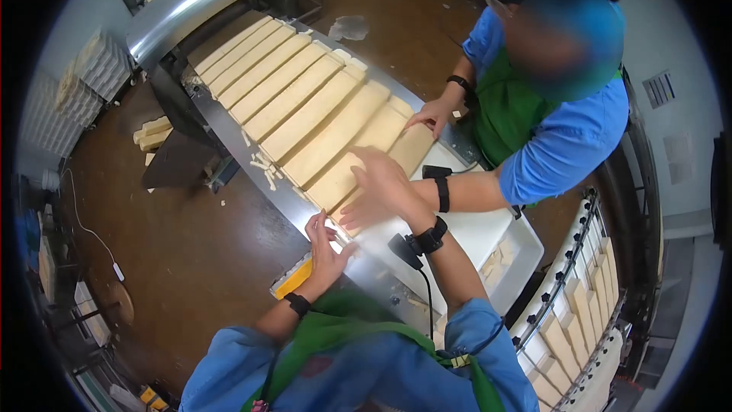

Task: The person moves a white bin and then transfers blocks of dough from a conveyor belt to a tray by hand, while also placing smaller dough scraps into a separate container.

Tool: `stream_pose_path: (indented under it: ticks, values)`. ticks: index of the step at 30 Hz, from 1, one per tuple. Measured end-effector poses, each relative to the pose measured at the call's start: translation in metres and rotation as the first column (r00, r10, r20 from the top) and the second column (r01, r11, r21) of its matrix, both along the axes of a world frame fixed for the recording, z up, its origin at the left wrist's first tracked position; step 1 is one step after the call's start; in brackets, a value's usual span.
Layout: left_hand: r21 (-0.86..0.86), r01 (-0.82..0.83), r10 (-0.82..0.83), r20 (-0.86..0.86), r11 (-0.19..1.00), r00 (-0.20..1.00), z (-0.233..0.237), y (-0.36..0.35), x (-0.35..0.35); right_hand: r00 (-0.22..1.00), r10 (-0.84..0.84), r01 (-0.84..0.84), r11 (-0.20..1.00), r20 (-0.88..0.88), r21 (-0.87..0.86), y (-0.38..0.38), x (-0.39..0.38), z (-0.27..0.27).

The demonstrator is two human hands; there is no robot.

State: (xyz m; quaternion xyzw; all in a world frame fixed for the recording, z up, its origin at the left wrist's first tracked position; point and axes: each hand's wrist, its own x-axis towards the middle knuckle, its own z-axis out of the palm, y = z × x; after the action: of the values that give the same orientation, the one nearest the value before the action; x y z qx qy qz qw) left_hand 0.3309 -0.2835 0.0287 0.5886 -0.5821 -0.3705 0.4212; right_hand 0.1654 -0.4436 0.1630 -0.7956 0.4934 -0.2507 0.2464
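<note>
Long pale yellow slabs (286,131) lie side by side across a metal conveyor table. At the corner of the nearest slab, my left hand (328,253) is open, fingers curved and apart, fingertips right at the slab's end. My right hand (385,179) reaches over the near slabs with its fingers stretched out, slightly blurred. Below it in this view, a co-worker's blurred hand (366,212) lies over the near end of a slab. The co-worker's other hand (435,113) holds the far end of that slab.
A white tray (530,248) with pale scraps stands at the right. More slabs stand in a rack (576,328) at lower right. A metal hood (210,0) spans the table's far end. Crumbs (265,168) lie along the left edge, above a yellow box (293,278).
</note>
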Motion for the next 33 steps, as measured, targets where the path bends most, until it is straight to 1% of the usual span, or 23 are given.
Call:
stream_pose_path:
  ticks: [1, 3, 4, 5, 6, 7, 9, 10, 12, 13, 15, 17, 18, 20, 21, 22, 24, 25, 27, 28, 30, 31, 33]
  values:
    - [-0.019, 0.017, -0.017, 0.001, 1.000, 1.000, -0.002, -0.003, 0.005, 1.000, 0.011, -0.011, 1.000, -0.003, 0.000, -0.008, 0.001, -0.005]
    - [-0.015, -0.011, 0.010, -0.010, 1.000, 1.000, -0.004, -0.011, 0.014, 0.977, -0.113, 0.113, 0.994, -0.182, -0.013, -0.029, -0.003, -0.021]
    - [-0.010, -0.027, 0.027, -0.018, 1.000, 0.999, -0.005, -0.018, 0.017, 0.977, -0.109, 0.108, 0.994, -0.182, -0.014, -0.044, -0.006, -0.031]
    - [-0.008, -0.045, 0.045, -0.022, 0.999, 0.999, 0.000, -0.026, 0.017, 0.916, -0.190, 0.176, 0.982, -0.354, -0.071, -0.062, -0.010, -0.043]
    - [-0.008, -0.046, 0.046, -0.023, 0.999, 0.999, 0.005, -0.034, 0.016, 0.817, -0.270, 0.231, 0.963, -0.509, -0.140, -0.078, -0.014, -0.056]
    - [0.002, -0.066, 0.066, 0.036, 0.998, 0.997, 0.007, -0.042, 0.014, 0.818, -0.270, 0.231, 0.963, -0.508, -0.141, -0.093, -0.019, -0.070]
    - [0.020, -0.082, 0.078, 0.150, 0.996, 0.986, 0.016, -0.060, 0.013, 0.681, -0.421, 0.401, 0.899, -0.599, -0.175, -0.122, -0.029, -0.097]
    - [0.019, -0.082, 0.078, 0.150, 0.996, 0.986, 0.016, -0.067, 0.014, 0.682, -0.421, 0.401, 0.899, -0.598, -0.176, -0.131, -0.032, -0.103]
    - [0.040, -0.085, 0.074, 0.215, 0.996, 0.974, 0.014, -0.076, 0.016, 0.605, -0.455, 0.460, 0.870, -0.654, -0.179, -0.145, -0.039, -0.116]
    - [0.040, -0.085, 0.074, 0.217, 0.996, 0.973, 0.016, -0.079, 0.018, 0.596, -0.435, 0.473, 0.869, -0.675, -0.142, -0.151, -0.042, -0.118]
    - [0.134, -0.067, 0.039, 0.200, 0.989, 0.979, 0.020, -0.082, 0.020, 0.608, -0.441, 0.510, 0.854, -0.660, -0.101, -0.154, -0.048, -0.124]
    - [0.134, -0.065, 0.033, 0.230, 0.989, 0.973, 0.023, -0.082, 0.019, 0.621, -0.445, 0.583, 0.813, -0.646, 0.001, -0.156, -0.048, -0.113]
    - [0.133, -0.061, 0.025, 0.257, 0.989, 0.966, 0.024, -0.081, 0.017, 0.622, -0.444, 0.581, 0.814, -0.645, 0.000, -0.157, -0.048, -0.107]
    - [0.127, -0.066, 0.027, 0.282, 0.990, 0.959, 0.025, -0.080, 0.013, 0.604, -0.491, 0.635, 0.773, -0.628, 0.006, -0.159, -0.049, -0.105]
    - [0.124, -0.067, 0.026, 0.308, 0.990, 0.951, 0.025, -0.080, 0.010, 0.596, -0.548, 0.673, 0.739, -0.587, -0.007, -0.160, -0.048, -0.106]
    - [0.123, -0.068, 0.027, 0.308, 0.990, 0.951, 0.024, -0.079, 0.008, 0.597, -0.548, 0.672, 0.740, -0.586, -0.008, -0.160, -0.052, -0.110]
    - [0.142, -0.090, 0.032, 0.369, 0.986, 0.929, 0.023, -0.083, 0.003, 0.645, -0.519, 0.599, 0.799, -0.561, -0.050, -0.163, -0.058, -0.119]
    - [0.142, -0.087, 0.029, 0.371, 0.986, 0.928, 0.022, -0.085, 0.000, 0.644, -0.521, 0.602, 0.797, -0.560, -0.048, -0.164, -0.060, -0.124]
    - [0.188, -0.113, 0.021, 0.435, 0.976, 0.900, 0.021, -0.090, -0.004, 0.694, -0.448, 0.562, 0.827, -0.564, 0.035, -0.164, -0.064, -0.133]
    - [0.188, -0.102, 0.009, 0.439, 0.977, 0.898, 0.021, -0.090, -0.007, 0.691, -0.456, 0.572, 0.820, -0.561, 0.038, -0.160, -0.069, -0.136]
    - [0.206, -0.103, -0.003, 0.457, 0.973, 0.890, 0.024, -0.092, -0.011, 0.720, -0.502, 0.572, 0.820, -0.479, 0.000, -0.147, -0.084, -0.140]
    - [0.205, -0.085, -0.019, 0.458, 0.975, 0.889, 0.024, -0.092, -0.013, 0.711, -0.516, 0.588, 0.809, -0.477, 0.000, -0.136, -0.094, -0.140]
    - [0.173, -0.052, -0.044, 0.510, 0.984, 0.859, 0.024, -0.092, -0.018, 0.733, -0.579, 0.635, 0.771, -0.356, 0.054, -0.102, -0.119, -0.139]
